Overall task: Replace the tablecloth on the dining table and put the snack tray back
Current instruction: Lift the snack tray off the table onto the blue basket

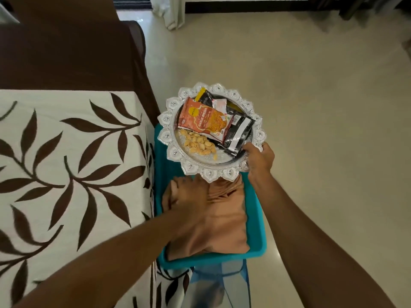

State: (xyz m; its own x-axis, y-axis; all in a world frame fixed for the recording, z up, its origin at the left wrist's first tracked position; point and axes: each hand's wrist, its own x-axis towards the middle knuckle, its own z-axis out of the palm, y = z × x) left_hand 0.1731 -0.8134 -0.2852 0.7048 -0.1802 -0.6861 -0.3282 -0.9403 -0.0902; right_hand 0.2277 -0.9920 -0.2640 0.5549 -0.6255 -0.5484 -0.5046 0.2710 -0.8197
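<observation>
1. The surface [66, 163] at left wears a white, leaf-patterned tablecloth [93, 134], spread flat; whether this is the fresh one I cannot tell.
2. Beside it, a teal basket [259, 230] holds a bundled peach cloth [224, 223], probably the other tablecloth.
3. The snack tray [211, 132], silver with packets and nuts, hangs over the basket, off the surface, so its return remains undone.
4. The right hand [259, 161] has a closed grip on the tray's rim.
5. The left hand [189, 203] presses the peach cloth; its grip is unclear.
</observation>
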